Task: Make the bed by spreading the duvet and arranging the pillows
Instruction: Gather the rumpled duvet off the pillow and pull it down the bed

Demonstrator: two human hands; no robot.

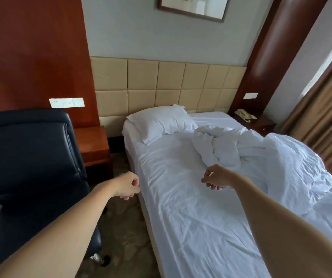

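Observation:
A single bed (183, 213) with a white fitted sheet runs away from me toward a beige padded headboard. One white pillow (161, 122) lies at the head, on the left side. The white duvet (277, 157) is bunched up along the right half of the bed, its crumpled edge reaching the middle. My left hand (128, 186) hangs over the floor just left of the mattress edge, fingers loosely curled, holding nothing. My right hand (216, 178) hovers above the sheet near the duvet's crumpled edge, fingers also loosely curled and holding nothing.
A black leather office chair (30, 157) stands close on my left. Behind it is a wooden nightstand (94, 144). A second nightstand with a telephone (243, 114) sits at the far right of the headboard. Brown curtains (325, 117) hang on the right.

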